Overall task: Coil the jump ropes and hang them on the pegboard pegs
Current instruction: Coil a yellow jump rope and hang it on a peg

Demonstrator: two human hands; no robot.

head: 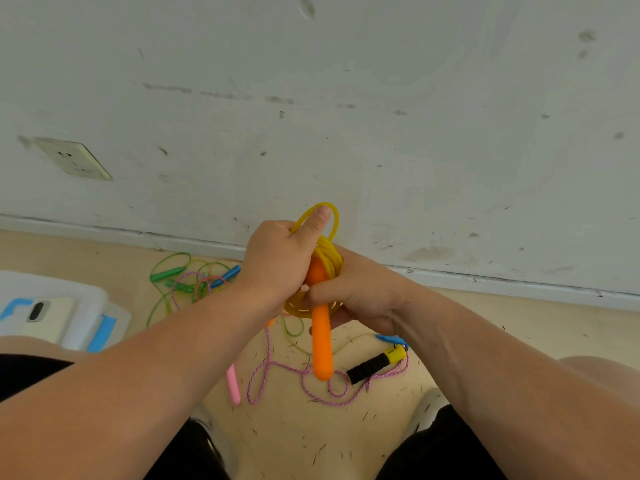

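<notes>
Left hand (277,261): your fingers curl round the yellow jump rope (327,258), thumb raised through its top loop, likely pinning the turns. Right hand (356,292): grips the same bundle; the orange handle (322,344) hangs below both fists. Wall (381,133) close beyond your knuckles; room toward you, above a pink handle (233,386).

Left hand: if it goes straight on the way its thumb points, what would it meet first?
The loop of the yellow rope arches over the thumb of the left hand, so that comes first. Behind it is the white wall; how far is unclear.
</notes>
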